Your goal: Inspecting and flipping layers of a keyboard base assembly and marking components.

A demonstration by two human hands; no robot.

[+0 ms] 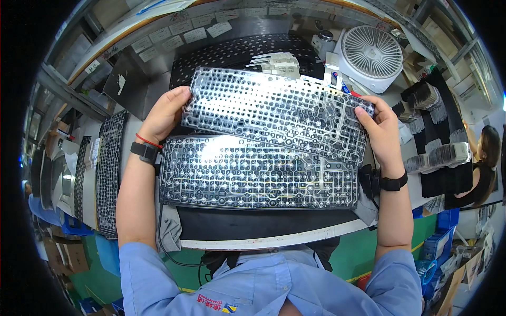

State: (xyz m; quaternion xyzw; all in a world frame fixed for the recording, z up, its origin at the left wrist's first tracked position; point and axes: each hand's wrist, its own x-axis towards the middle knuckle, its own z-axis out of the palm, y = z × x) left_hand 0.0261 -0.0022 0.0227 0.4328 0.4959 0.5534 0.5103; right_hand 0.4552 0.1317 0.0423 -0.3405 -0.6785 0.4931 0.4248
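Observation:
A clear keyboard membrane sheet (263, 108) with printed circuit traces and rows of round spots is stretched between my two hands, tilted down to the right. My left hand (167, 113) pinches its left end. At its right end, my right hand (380, 126) grips the corner, thumb on top. Below it, on the black work surface, lies a similar membrane sheet (253, 181) over a dark base; the held sheet overlaps its far edge. Whether the two touch there, I cannot tell. Glare washes out part of both sheets.
A white fan (373, 52) stands at the back right, near small white strips (276, 64) on a black dotted sheet (221, 55). Stacked parts (437, 155) lie on black cloth at right, beside another person (486, 163). A long perforated panel (110, 174) lies at left.

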